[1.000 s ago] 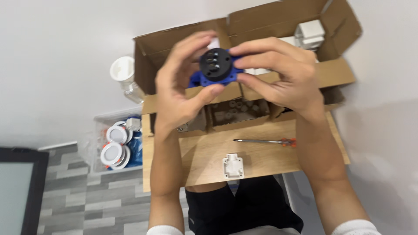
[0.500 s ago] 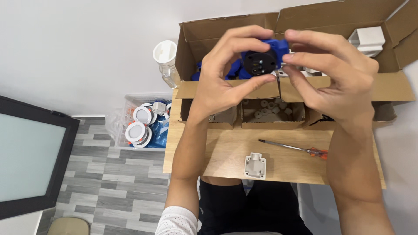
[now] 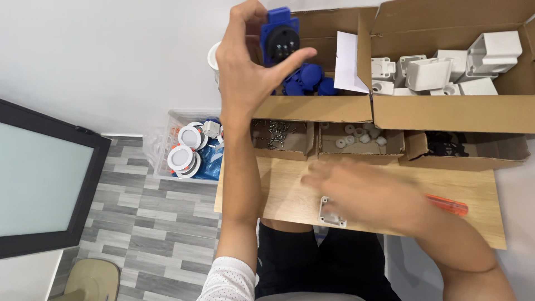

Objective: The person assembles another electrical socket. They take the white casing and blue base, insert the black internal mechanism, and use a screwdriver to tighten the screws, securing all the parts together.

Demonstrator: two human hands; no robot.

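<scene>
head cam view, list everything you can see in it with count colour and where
socket part: one, blue with black face, held up in left hand
blue parts: several, left big carton
white housings: several, right big carton
screws: many, grey, small left box
white rings: several, small middle box
white plate: one, on wooden board
screwdriver: one, orange handle, on board
round lamps: several, white, clear bin on floor
left hand: raised
right hand: blurred, above board beside plate

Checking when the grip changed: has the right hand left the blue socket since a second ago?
Yes. The right hand has dropped from the blue socket to the wooden board, near the small white box.
</scene>
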